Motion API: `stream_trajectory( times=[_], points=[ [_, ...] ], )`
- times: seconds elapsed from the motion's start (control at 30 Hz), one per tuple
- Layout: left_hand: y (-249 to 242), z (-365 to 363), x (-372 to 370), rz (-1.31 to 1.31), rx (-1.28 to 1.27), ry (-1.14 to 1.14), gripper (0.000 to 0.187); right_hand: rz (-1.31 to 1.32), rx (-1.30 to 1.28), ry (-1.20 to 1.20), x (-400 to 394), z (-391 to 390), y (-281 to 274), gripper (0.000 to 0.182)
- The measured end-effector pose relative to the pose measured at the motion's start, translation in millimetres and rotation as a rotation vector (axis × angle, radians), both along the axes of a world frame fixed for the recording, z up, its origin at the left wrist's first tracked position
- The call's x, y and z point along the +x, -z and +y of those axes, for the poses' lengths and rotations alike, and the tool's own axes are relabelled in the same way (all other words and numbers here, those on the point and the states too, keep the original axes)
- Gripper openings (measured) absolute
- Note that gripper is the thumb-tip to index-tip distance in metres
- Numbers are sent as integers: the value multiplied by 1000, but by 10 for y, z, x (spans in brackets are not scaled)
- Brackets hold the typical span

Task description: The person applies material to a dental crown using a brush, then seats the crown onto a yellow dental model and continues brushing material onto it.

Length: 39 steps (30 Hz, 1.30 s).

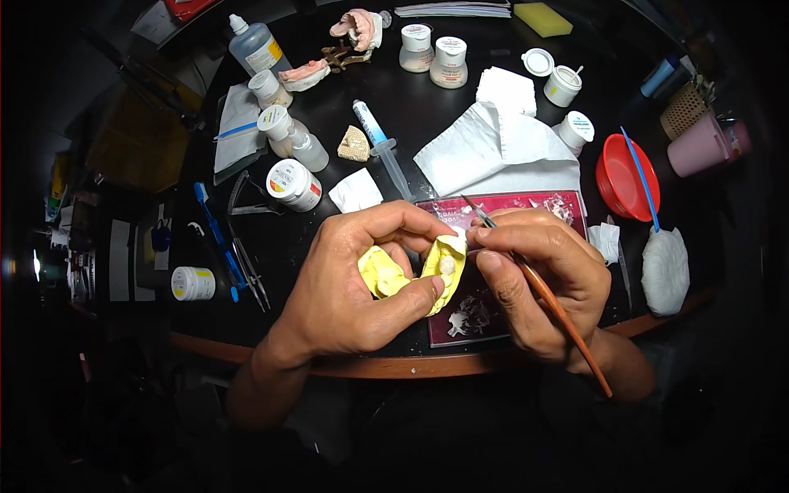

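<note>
My left hand (pixel 333 283) is closed around a yellow dental cast (pixel 380 271), with the thumb and index finger pressing on its right part. A row of pale teeth (pixel 447 267) shows along that part; the palm and fingers hide some of the cast. In a pen grip, my right hand (pixel 555 263) holds a fine brush (pixel 565 316) with a reddish-brown wooden handle. Its dark tip points up and left, above the cast and apart from it. Below both hands lies a dark red mixing plate (pixel 493 331) with smears of white material.
Behind the plate are a white cloth (pixel 468 148) and a blue-labelled syringe (pixel 386 152). Several jars and bottles (pixel 293 185) stand left and back. A red bowl (pixel 604 177) sits right, near a white wrapped pad (pixel 665 271). Tweezers (pixel 249 271) and a blue toothbrush (pixel 215 234) lie left.
</note>
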<state>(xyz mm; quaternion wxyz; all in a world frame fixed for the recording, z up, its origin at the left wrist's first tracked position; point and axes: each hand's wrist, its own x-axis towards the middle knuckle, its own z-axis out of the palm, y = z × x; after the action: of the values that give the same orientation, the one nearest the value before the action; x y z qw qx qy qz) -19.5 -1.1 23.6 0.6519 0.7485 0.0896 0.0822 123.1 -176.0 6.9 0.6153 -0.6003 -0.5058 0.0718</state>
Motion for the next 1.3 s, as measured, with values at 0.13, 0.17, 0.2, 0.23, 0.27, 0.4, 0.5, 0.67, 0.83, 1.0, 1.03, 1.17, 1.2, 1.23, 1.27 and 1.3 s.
stream_trajectory(
  times=[0.13,0.17,0.2,0.23,0.27,0.4,0.5,0.67,0.83,1.0,1.03,1.17,1.2,1.23,1.27,1.3],
  points=[
    [5,-32,6,-1,-20,-27,42,23,-63,-31,18,-14,24,19],
    [11,-45,7,0,-45,-59,43,31,-94,-52,29,-32,12,19],
    [6,-48,6,10,-45,-59,45,41,-93,-59,32,-38,13,20],
    [-5,-48,5,20,-44,-60,47,50,-91,-67,35,-41,17,20],
    [-14,-49,4,30,-43,-60,49,59,-90,-73,38,-45,21,20],
    [-40,-40,-2,17,-61,-67,54,91,-58,-42,53,-50,37,18],
    [-50,-47,-4,26,-131,-104,54,146,8,35,13,-16,46,16],
    [0,-96,26,-8,-210,-156,43,79,58,81,-14,-23,71,17],
    [-5,-133,30,-48,-251,-151,43,-83,68,5,45,-35,80,19],
    [98,-159,50,-150,-106,-179,47,-122,90,-21,48,-40,90,21],
    [118,-159,53,-175,-67,-190,47,-132,100,-14,42,-30,77,19],
    [146,-171,71,-246,46,-235,47,-138,134,-8,17,0,88,18],
    [145,-177,71,-255,63,-249,47,-129,128,-14,16,-1,92,18],
    [146,-183,75,-266,90,-261,47,-121,122,-20,18,-4,96,18],
    [147,-188,79,-275,116,-272,48,-112,116,-26,19,-6,98,19],
    [147,-190,84,-285,142,-284,48,-108,104,-20,14,-8,94,18]
  ],
)
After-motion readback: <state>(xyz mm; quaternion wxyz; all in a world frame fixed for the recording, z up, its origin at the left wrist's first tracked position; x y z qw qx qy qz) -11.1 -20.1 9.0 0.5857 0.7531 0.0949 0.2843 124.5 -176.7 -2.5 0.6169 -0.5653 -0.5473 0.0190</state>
